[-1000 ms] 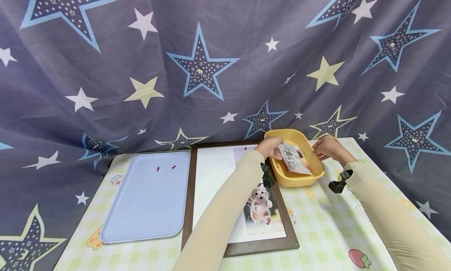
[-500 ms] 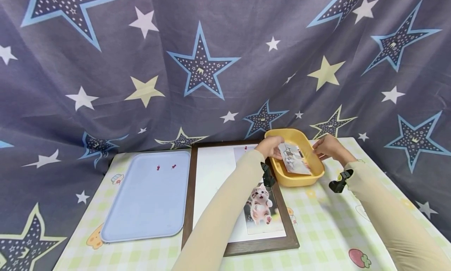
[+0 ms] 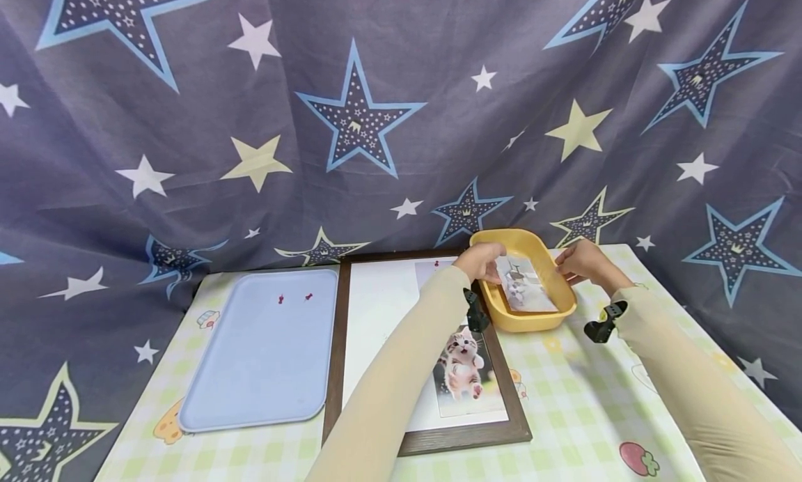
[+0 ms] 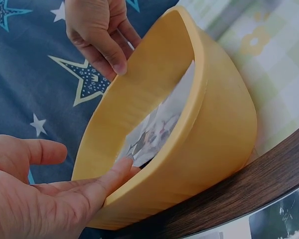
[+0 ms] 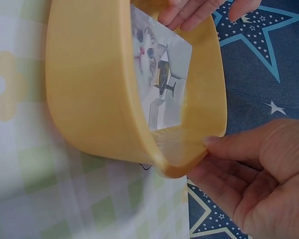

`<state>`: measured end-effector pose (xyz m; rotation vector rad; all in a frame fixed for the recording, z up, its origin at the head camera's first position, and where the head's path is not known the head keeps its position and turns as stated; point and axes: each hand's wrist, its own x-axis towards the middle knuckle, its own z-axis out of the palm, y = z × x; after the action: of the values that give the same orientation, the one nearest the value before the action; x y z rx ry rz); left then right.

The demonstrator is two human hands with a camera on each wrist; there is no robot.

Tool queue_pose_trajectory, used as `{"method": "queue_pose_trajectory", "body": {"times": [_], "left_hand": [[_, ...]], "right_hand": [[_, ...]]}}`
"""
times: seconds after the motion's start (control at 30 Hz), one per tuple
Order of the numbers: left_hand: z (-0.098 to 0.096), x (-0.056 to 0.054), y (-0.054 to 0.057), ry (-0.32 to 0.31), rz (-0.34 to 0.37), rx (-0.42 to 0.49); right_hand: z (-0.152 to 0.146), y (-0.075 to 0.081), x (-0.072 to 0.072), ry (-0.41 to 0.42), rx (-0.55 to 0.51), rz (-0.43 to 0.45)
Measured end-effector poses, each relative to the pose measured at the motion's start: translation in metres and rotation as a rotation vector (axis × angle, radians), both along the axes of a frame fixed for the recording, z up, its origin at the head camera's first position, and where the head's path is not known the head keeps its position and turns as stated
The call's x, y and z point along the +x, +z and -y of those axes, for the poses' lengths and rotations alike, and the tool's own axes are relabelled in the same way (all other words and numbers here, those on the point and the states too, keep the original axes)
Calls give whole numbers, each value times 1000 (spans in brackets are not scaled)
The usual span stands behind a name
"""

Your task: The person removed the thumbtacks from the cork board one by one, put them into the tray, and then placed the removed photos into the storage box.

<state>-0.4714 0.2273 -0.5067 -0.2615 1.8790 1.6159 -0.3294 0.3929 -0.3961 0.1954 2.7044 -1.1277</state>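
Observation:
A yellow plastic basin [image 3: 529, 323] stands at the back right, beside the framed board. Inside it lies a kitten photo [image 3: 528, 290], plainly seen in the right wrist view. My left hand [image 3: 480, 260] reaches over the basin's left rim. Its fingers [image 4: 107, 181] are extended with the tips at the photo's edge, and the thumb stands apart. On the far side my right hand [image 3: 586, 262] pinches the basin's rim, thumb [image 5: 224, 145] on the inside and fingers beneath.
A dark wood-framed white board [image 3: 376, 329] holds another kitten picture [image 3: 464, 377] and a partly hidden lilac one with a red pushpin [image 3: 436, 264]. Left of it, a blue tray [image 3: 263, 363] carries two red pushpins [image 3: 308, 297]. A starry curtain [image 3: 376, 210] hangs behind the table.
The photo in the basin has gone from tilted to lying flatter, covering the coloured bits beneath it. Both hands stay almost where they were.

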Motion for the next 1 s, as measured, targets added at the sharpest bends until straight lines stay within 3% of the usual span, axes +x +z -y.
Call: {"method": "queue_pose_trajectory", "body": {"times": [0.13, 0.23, 0.27, 0.3, 0.33, 0.37, 0.43, 0.47, 0.53, 0.57, 0.6, 0.67, 0.73, 0.77, 0.9, 1.0], "left_hand": [[-7, -19, -21, -6, -7, 8], [-8, -29, -31, -14, -3, 14], [-3, -20, -21, -15, -1, 24], [4, -4, -4, -18, -2, 34], [13, 14, 14, -22, -9, 43], [26, 43, 45, -25, -14, 53], [42, 77, 80, -39, -24, 69], [47, 84, 87, -48, -30, 74], [47, 83, 85, -57, -43, 56], [41, 70, 71, -58, -34, 50], [32, 49, 47, -61, -26, 45], [22, 25, 21, -48, -20, 37], [20, 22, 17, -37, -10, 43], [17, 10, 6, -37, 4, 75], [23, 15, 12, -54, 8, 142], [26, 12, 8, -83, 3, 191]], "right_hand": [[0, 0, 1, 6, -7, 1], [0, 0, 1, 4, -8, 1], [0, 0, 1, 3, -7, 2], [0, -1, 1, 3, -4, 1], [0, -1, 1, 3, -4, 2], [0, -1, 1, 4, -3, 2], [0, -1, 1, 6, -2, 3], [0, -1, 0, 6, -1, 3], [0, -2, 0, 7, -1, 4], [0, -2, 0, 7, 0, 4], [0, -2, 0, 7, -1, 4], [0, -2, 0, 6, -5, 3], [0, -2, 0, 7, -10, 2], [0, -2, 0, 8, -12, 0], [-1, -1, 0, 12, -10, -5], [-3, -1, 0, 10, 2, -4]]}}
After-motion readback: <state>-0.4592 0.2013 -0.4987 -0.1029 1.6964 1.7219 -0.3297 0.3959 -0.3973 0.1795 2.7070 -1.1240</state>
